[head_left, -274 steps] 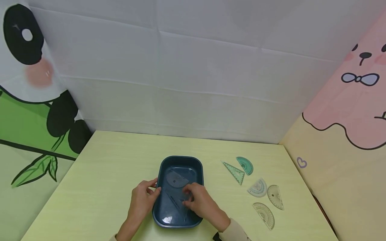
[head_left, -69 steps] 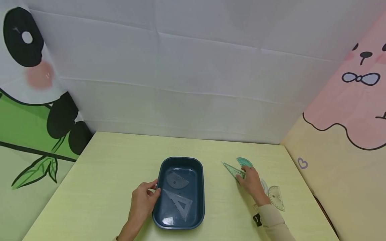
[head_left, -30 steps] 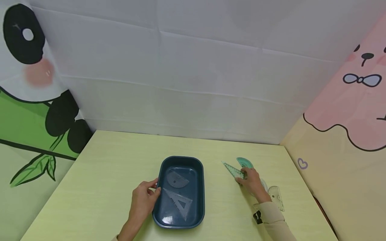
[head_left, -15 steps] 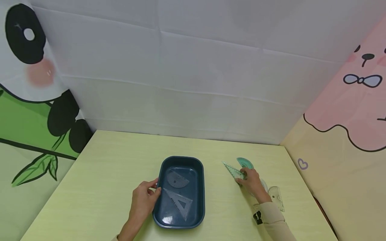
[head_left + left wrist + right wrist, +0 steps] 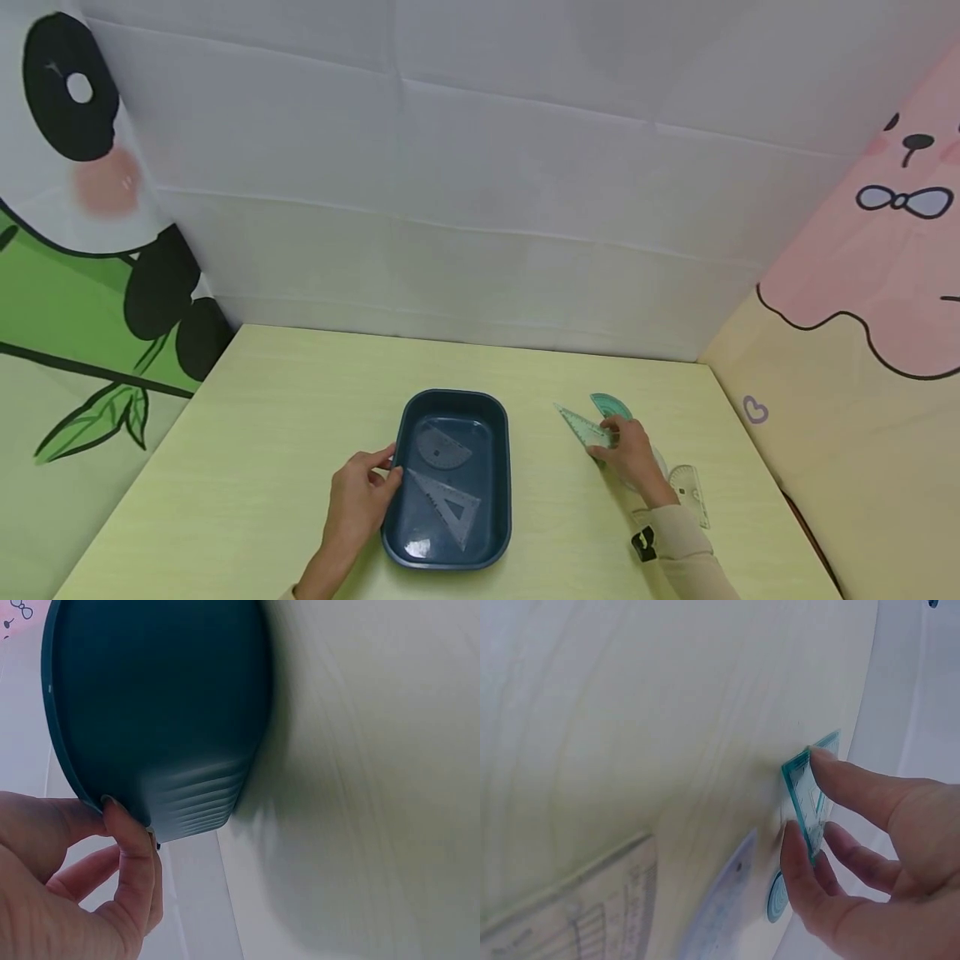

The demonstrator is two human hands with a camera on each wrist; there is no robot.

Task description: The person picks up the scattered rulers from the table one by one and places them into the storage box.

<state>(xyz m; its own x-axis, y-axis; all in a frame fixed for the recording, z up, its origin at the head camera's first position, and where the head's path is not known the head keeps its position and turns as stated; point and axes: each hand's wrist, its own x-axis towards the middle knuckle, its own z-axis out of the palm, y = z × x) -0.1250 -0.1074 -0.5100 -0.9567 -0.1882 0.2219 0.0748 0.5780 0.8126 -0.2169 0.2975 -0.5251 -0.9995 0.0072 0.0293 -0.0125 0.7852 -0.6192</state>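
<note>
My left hand (image 5: 358, 500) pinches the left rim of a dark blue plastic tray (image 5: 483, 475), thumb on the near side as the left wrist view shows. Flat inside the tray lie a clear protractor (image 5: 444, 450) and a clear set square (image 5: 429, 492). Over at the right, my right hand (image 5: 632, 458) pinches a green set square (image 5: 581, 425) by its edges, between thumb and fingers. In the right wrist view the green set square (image 5: 802, 791) tilts close over the table. Just behind that hand is a green protractor (image 5: 611, 406).
A clear protractor (image 5: 690, 494) lies right of the right forearm; others are partly hidden beneath it. The right wrist view shows a bluish protractor (image 5: 724, 900) and a larger clear one (image 5: 585, 919). A white wall (image 5: 450, 275) closes off the table's back edge.
The right hand set the clear set square down in the tray, left it and moved right to the green set square. In the last second the hands barely shift. The left hand keeps its place.
</note>
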